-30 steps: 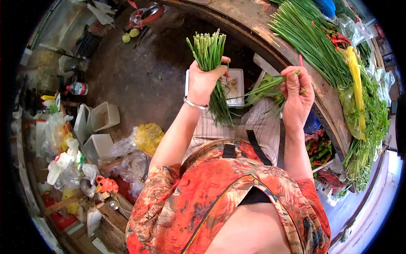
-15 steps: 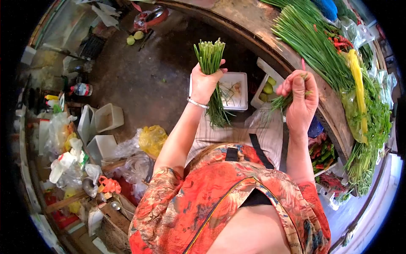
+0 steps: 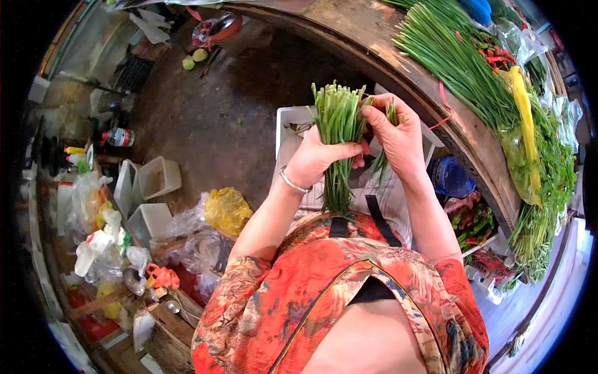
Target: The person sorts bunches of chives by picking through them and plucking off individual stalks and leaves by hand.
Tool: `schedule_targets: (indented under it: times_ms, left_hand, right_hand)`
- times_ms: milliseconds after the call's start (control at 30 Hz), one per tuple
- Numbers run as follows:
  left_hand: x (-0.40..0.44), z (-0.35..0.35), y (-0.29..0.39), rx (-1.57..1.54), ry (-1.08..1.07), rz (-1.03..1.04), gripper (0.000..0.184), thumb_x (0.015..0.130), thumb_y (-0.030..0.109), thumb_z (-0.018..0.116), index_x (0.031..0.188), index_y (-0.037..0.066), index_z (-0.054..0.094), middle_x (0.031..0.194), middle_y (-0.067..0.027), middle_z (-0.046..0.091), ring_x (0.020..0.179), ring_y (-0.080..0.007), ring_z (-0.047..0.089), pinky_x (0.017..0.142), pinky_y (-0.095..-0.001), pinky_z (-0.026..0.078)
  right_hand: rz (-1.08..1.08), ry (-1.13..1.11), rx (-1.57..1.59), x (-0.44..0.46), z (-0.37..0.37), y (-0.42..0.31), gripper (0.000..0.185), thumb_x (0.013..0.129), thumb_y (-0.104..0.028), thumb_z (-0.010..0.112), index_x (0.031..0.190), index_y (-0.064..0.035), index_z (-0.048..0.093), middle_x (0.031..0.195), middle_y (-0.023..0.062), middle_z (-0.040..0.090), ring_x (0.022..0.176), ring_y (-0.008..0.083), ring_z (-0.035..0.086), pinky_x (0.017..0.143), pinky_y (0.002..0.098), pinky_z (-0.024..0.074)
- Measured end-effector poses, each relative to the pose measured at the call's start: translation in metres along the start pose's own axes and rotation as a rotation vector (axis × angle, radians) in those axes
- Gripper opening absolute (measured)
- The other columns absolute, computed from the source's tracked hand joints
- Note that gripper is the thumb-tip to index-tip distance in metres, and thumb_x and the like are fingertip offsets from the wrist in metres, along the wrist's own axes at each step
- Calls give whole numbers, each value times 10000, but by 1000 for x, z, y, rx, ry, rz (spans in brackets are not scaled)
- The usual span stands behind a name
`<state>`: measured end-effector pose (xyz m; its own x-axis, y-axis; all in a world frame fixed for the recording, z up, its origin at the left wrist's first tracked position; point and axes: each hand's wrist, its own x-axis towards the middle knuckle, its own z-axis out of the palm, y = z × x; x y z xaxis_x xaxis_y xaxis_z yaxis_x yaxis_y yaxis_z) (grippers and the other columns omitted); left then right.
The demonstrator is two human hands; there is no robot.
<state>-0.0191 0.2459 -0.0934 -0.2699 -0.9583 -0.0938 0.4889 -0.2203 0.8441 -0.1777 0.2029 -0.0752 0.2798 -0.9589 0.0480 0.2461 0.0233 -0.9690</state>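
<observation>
A thick bunch of Chinese chives [image 3: 340, 118] stands upright in front of my chest, pale cut ends up and dark leaves hanging down. My left hand [image 3: 321, 157], with a bangle on the wrist, is wrapped around its middle. Close against the bunch's right side is my right hand [image 3: 397, 134]. Its thumb and fingers are closed on a few loose chives [image 3: 390, 112], whose leaf ends hang below the palm. Fingertips of the right hand touch the upper stems of the bunch. Behind both hands is a white box [image 3: 284, 116], mostly hidden.
A curved wooden counter [image 3: 367, 37] runs along the right, with a long pile of chives [image 3: 442, 68], red chillies [image 3: 498, 57] and leafy herbs [image 3: 554, 168] on it. White bins [image 3: 159, 177] and plastic bags [image 3: 227, 209] lie at left. A bottle [image 3: 118, 137] is on the floor.
My right hand has moved left from the counter's edge to the bunch, bringing its few chives along. My left hand has shifted slightly right and closer to my body with the bunch.
</observation>
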Motion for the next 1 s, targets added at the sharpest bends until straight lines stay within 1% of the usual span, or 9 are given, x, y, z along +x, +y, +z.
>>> schedule_targets:
  times_ms: [100,233,300,433,567,633,700,833,1000]
  left_hand:
    - [-4,-6,0,-130,37,-26,291,816,39,642,1093,-12,566,895,-151,669,686,-198,654,616,-306,547]
    - [-8,-7,5,-8,146,-2,251,801,79,666,1020,-15,587,843,-180,672,643,-203,636,596,-310,530]
    - [-10,-10,6,84,180,47,251,795,80,680,1012,-15,595,836,-180,673,630,-197,629,583,-303,526]
    - [-17,-16,11,33,198,29,233,807,61,663,1016,-19,598,840,-186,671,622,-197,627,567,-301,522]
    - [-16,-16,8,43,245,45,218,813,42,645,1016,-22,597,854,-184,673,630,-210,638,571,-312,530]
    - [-16,-16,8,45,246,37,218,815,34,641,1023,-20,600,859,-181,674,648,-209,643,575,-308,532]
    - [-15,-12,9,38,232,52,222,816,32,640,1028,-21,603,855,-174,676,654,-202,644,574,-300,531]
    - [-15,-9,12,61,259,90,218,811,20,641,1023,-19,605,839,-163,678,630,-190,629,567,-283,520]
    - [-15,-17,8,67,229,96,208,799,17,655,995,-9,590,817,-166,671,586,-180,597,542,-279,497]
  right_hand:
    - [34,18,124,-7,0,-19,109,894,-101,633,962,-24,595,747,9,615,617,66,545,543,216,461]
    - [-20,65,22,-7,-12,-5,114,891,-151,649,938,-48,630,737,-9,611,545,23,447,484,166,342]
    - [-31,191,38,-8,-12,-7,126,886,-169,657,951,-61,644,740,-18,611,537,8,411,479,153,298]
    - [-135,225,-4,-5,-23,-26,128,883,-182,664,914,-58,653,724,-15,606,549,4,413,491,154,292]
    - [-47,178,-91,-10,-16,-16,95,887,-165,659,902,-72,650,724,-29,596,599,4,456,532,153,323]
    - [-11,62,-81,-10,-8,-9,101,877,-128,666,947,-59,642,783,-44,602,700,21,514,637,170,406]
    - [20,33,1,-13,5,-4,117,873,-121,670,960,-50,637,797,-47,601,724,28,523,665,182,428]
    - [-32,59,-23,-9,0,4,108,880,-145,666,931,-55,631,781,-40,601,695,17,503,631,175,401]
    - [-15,85,39,-6,-3,1,137,917,-212,622,938,-78,643,709,-14,614,540,8,409,497,160,306]
